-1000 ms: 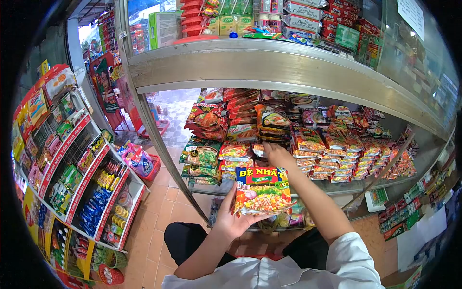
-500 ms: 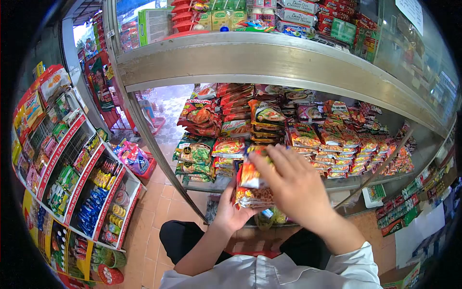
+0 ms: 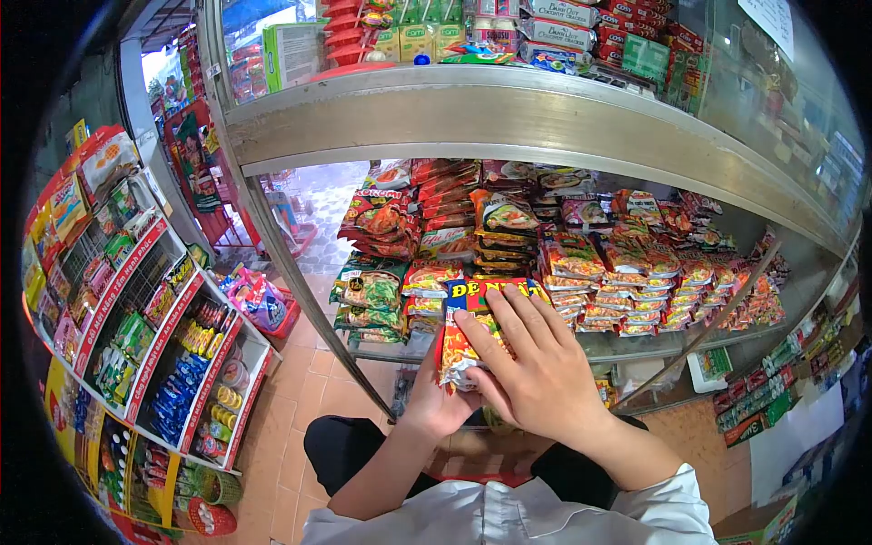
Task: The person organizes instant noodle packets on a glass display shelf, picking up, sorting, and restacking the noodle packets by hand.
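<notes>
In front of the glass cabinet I hold a red, blue and yellow instant noodle packet (image 3: 463,352), its printed side facing up. My left hand (image 3: 438,400) grips it from below and along its left side; part of those fingers is hidden beneath. My right hand (image 3: 545,368) lies over the top with the fingers stretched out, touching the wrapper and covering its right part. Whether more packets lie underneath is hard to make out. Just beyond are stacked noodle packets: red ones (image 3: 377,222), green ones (image 3: 371,286) and orange-red ones (image 3: 574,259).
A metal rail (image 3: 472,123) of the cabinet crosses above the stacks, with boxes and snacks on the upper shelf. To the left stands a snack rack (image 3: 150,309) beside a red basket (image 3: 282,313). Small boxes (image 3: 763,395) line the right side.
My right hand has settled from a blurred motion onto the packet, slightly lower. The packet now lies flatter, with its yellow lettering visible.
</notes>
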